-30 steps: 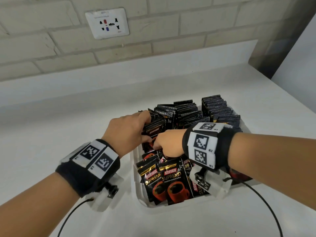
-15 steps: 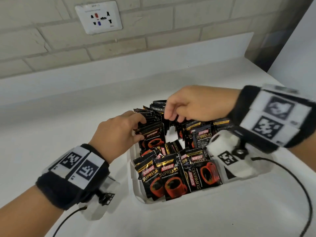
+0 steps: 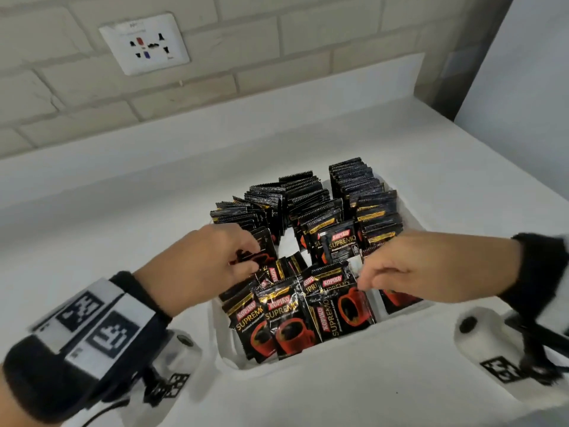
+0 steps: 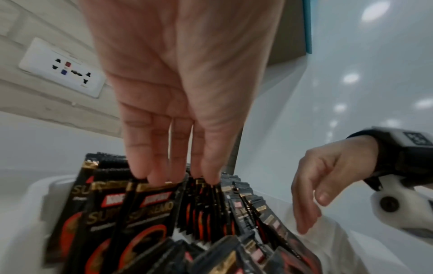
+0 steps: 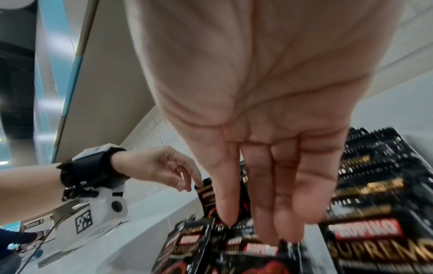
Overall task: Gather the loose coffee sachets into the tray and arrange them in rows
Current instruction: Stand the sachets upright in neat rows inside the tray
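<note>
A white tray on the counter holds black Kopiko coffee sachets. Several stand on edge in rows at the back, and others lean face-up at the front. My left hand is at the tray's left row and pinches the top of upright sachets between thumb and fingers. My right hand hangs over the front right of the tray. Its fingers point down, loosely straight, with their tips on the top edge of a leaning sachet, and they hold nothing.
The tray sits on a white counter against a brick wall with a socket plate. A white panel closes the right side. Camera cables trail from both wrists at the near edge.
My right hand, beside the left one a second ago, rose to the back rows and has now come down to the front right sachets. My left hand has stayed at the left row.
</note>
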